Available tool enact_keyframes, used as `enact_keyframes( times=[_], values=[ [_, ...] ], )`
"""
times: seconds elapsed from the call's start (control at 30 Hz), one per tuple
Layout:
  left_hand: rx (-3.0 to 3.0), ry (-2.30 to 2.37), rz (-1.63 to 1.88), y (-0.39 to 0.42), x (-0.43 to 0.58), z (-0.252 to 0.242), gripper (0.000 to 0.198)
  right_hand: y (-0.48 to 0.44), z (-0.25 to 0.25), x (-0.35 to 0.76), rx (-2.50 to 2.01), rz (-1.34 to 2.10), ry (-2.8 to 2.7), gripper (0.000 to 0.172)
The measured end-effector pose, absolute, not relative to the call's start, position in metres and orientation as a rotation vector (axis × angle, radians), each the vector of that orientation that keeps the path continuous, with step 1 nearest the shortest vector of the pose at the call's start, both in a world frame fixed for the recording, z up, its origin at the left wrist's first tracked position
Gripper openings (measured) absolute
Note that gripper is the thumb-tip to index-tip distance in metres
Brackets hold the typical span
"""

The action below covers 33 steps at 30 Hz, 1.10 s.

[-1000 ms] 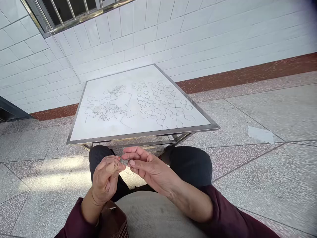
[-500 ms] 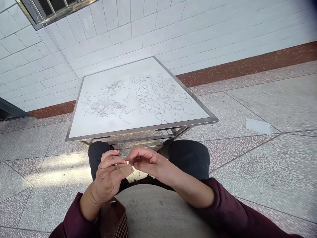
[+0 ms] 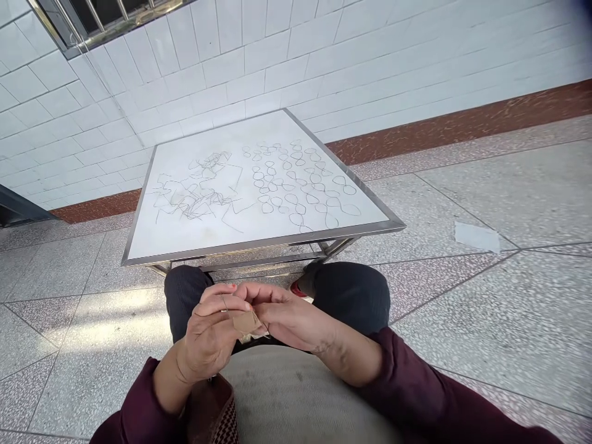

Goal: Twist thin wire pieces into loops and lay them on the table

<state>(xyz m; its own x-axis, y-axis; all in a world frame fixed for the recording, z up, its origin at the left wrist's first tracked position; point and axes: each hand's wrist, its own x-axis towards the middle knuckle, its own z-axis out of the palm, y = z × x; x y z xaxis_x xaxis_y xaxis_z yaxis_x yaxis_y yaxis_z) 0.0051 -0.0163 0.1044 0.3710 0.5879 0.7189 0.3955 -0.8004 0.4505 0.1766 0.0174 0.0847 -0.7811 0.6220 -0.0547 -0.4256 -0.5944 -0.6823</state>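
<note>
"Pinching what, that left hand (image 3: 208, 336)?"

"A thin dark strand (image 3: 225, 303), I think: narrow grip, above the black trousers (image 3: 351, 296). The right hand (image 3: 296, 317) presses close beside a tan fabric patch (image 3: 245, 322), its grip unclear."

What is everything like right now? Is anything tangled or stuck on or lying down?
Left hand, curled, touching the right hand
Right hand, fingers pressed against the left hand
Tan plaster, stuck on the left hand
Thin dark strands, looped in rows, tangled beside them
Metal-edged white table, standing, strands lying on top
White scrap, flat on the floor
</note>
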Motion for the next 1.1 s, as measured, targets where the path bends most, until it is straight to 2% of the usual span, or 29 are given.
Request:
enact_keyframes(
  times=[0.17,0.3,0.53,0.67,0.8,0.93,1.1],
  values=[
    [2.357,0.789,1.48,-0.013,0.006,0.1,0.043,0.018,0.086,0.173,-0.435,2.506,-0.618,0.023],
    [2.179,0.831,1.598,-0.013,0.008,0.088,0.057,0.018,0.088,0.167,-0.45,2.511,-0.466,0.026],
    [1.67,0.981,1.71,-0.016,0.019,0.073,0.05,0.018,0.09,0.162,-0.581,2.246,-0.493,0.027],
    [1.358,0.964,1.655,-0.015,0.023,0.069,0.045,0.018,0.09,0.164,-0.536,2.315,-0.46,0.023],
    [1.313,0.933,1.626,-0.013,0.022,0.065,0.045,0.019,0.085,0.164,-0.535,2.34,-0.432,0.03],
    [1.284,0.945,1.598,-0.012,0.023,0.062,0.047,0.022,0.08,0.164,-0.584,2.283,-0.445,0.022],
    [1.115,0.873,1.577,-0.011,0.025,0.071,0.05,0.023,0.08,0.165,-0.645,2.135,-0.556,0.022]
  ],
)
